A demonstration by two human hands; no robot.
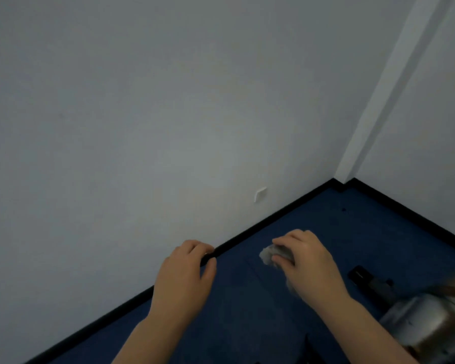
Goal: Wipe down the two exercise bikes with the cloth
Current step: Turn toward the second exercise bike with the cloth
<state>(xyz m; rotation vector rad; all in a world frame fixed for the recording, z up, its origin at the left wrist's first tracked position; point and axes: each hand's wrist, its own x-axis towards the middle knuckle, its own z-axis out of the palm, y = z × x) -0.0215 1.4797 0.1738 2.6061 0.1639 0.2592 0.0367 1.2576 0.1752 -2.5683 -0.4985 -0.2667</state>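
Observation:
My right hand (307,264) is closed around a small bunched grey cloth (269,254), which sticks out past my fingers on the left. My left hand (187,274) hovers beside it with the fingers curled loosely and nothing in it. Both hands are held out over the blue floor near the room's corner. A blurred silver and black part of an exercise bike (420,321) shows at the lower right edge, right of my right forearm. Its black base foot (360,275) rests on the floor. No other bike is in view.
A white wall (142,127) fills most of the view, with a small white plate (260,194) low on it. A black skirting board (273,219) runs along the blue floor (365,227) into the corner at the upper right.

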